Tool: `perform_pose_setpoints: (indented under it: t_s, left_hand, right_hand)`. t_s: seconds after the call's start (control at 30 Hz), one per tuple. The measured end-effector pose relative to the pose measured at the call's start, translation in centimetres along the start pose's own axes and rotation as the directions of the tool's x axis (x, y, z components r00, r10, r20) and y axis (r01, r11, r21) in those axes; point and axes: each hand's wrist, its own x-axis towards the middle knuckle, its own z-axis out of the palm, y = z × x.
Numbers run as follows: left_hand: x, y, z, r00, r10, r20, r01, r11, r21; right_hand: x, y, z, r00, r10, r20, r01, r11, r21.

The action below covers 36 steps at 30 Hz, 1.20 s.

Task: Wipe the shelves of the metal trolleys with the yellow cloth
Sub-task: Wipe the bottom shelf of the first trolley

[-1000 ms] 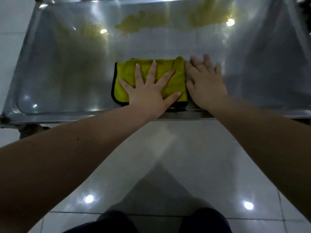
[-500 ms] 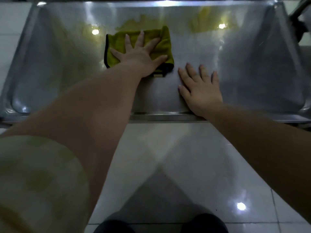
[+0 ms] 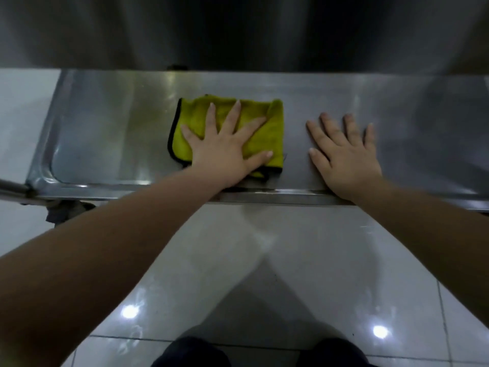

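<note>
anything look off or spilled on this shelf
Nothing stands out. The yellow cloth lies folded on the trolley shelf under the left hand; the right hand rests flat on bare metal. No spill or damage shows.

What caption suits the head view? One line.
Left hand presses folded yellow black-edged cloth onto shiny steel trolley shelf; right hand rests flat beside it.

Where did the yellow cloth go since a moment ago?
The left hand, flat on the yellow cloth, slid it back from the far side of the shelf to the near edge. The right hand stayed flat on the metal beside it.
</note>
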Motion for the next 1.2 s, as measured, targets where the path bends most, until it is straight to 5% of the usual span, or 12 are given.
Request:
perform_pose_setpoints:
  t_s: [0.2,0.47,0.7,0.93,1.2]
  left_hand:
    - [8.1,-1.1,-2.1,0.997,-0.077,0.015,0.078,0.997,-0.018]
    - [7.2,-0.8,-1.9,0.994,-0.099,-0.038,0.097,0.995,-0.038]
    - [6.3,-3.2,-2.3,0.997,-0.052,-0.056,0.051,0.999,-0.013]
    - [6.0,-11.7,-3.6,0.959,-0.284,-0.015,0.283,0.958,-0.039]
    - [-5.8,-9.4,-0.9,0.997,-0.072,-0.017,0.071,0.997,-0.017]
  right_hand:
    - [0.1,-0.2,-0.5,1.0,-0.002,0.006,0.002,1.0,0.01]
    - [3.4,-6.0,-1.8,0.998,0.052,0.02,-0.054,0.988,0.146]
    - [4.2,-7.5,0.0,0.998,0.048,-0.029,-0.047,0.998,0.048]
    - [4.4,-7.8,0.5,0.999,0.026,-0.038,-0.026,1.0,-0.011]
    - [3.4,-7.7,0.1,0.999,0.013,-0.04,-0.014,1.0,-0.018]
